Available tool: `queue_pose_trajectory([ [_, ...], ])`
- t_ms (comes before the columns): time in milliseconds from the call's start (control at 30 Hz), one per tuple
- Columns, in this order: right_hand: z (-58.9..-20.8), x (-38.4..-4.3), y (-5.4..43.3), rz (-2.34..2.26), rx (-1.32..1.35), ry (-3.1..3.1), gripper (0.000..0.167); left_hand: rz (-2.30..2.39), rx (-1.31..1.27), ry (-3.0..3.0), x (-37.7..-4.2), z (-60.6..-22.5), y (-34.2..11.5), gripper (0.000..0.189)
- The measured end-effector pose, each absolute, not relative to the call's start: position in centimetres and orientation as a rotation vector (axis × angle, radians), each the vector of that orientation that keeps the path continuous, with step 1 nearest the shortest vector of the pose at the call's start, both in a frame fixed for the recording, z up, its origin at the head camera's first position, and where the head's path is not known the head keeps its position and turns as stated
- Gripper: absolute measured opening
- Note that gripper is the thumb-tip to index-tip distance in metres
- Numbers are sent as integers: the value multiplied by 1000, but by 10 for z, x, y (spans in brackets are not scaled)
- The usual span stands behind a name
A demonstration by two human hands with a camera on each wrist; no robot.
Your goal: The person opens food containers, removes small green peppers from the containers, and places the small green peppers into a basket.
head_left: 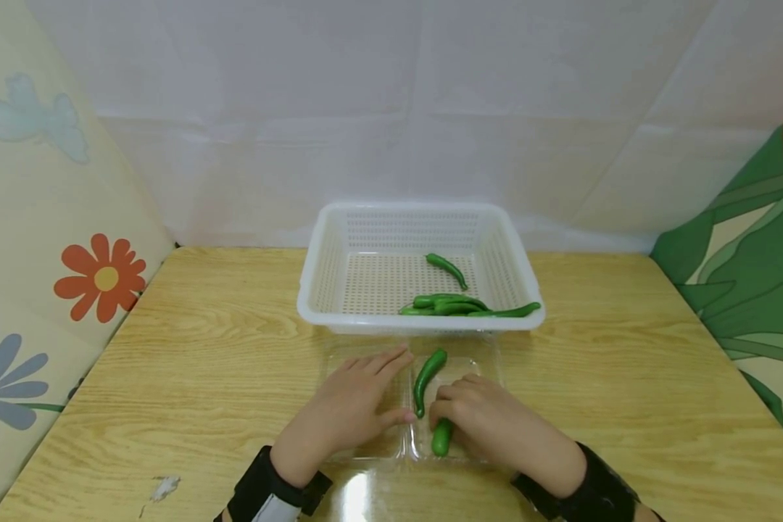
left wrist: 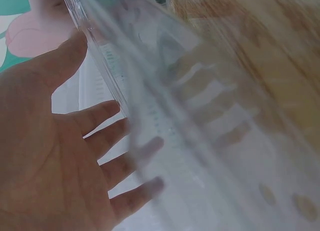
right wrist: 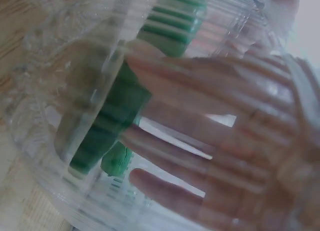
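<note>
A clear plastic container (head_left: 404,453) with two compartments lies in front of the basket. My right hand (head_left: 479,413) is down in its right compartment, gripping a green chili pepper (head_left: 441,438) between thumb and fingers. The right wrist view shows that held pepper (right wrist: 112,116) through the clear wall. Just left of those fingers, another green pepper (head_left: 428,380) lies in the same compartment. My left hand (head_left: 359,402) rests over the left compartment with its fingers stretched out, thumb tip near the divider. Seen in the left wrist view, the left hand's fingers (left wrist: 132,196) are straight along the clear wall.
Behind the container stands a white perforated basket (head_left: 420,320). Several green peppers (head_left: 457,304) are heaped at its near side, and a single pepper (head_left: 446,270) lies farther back. Beneath everything is a wooden table (head_left: 222,348), with a white sheet (head_left: 261,145) behind.
</note>
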State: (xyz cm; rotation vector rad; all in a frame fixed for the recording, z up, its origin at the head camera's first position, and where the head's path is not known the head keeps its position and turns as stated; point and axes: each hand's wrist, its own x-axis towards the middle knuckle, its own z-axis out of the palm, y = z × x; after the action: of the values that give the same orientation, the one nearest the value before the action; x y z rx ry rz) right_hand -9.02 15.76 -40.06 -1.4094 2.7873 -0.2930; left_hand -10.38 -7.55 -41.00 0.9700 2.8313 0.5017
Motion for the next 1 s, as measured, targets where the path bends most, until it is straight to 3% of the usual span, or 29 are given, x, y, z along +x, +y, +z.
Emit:
queue_pose_trajectory([
  [267, -396, -89, 156, -248, -1401, 2830, 21, 500, 977, 2832, -104, -410, -76, 80],
  [1000, -381, -83, 157, -262, -1413, 2931, 27, 491, 957, 2803, -105, -408, -75, 80],
])
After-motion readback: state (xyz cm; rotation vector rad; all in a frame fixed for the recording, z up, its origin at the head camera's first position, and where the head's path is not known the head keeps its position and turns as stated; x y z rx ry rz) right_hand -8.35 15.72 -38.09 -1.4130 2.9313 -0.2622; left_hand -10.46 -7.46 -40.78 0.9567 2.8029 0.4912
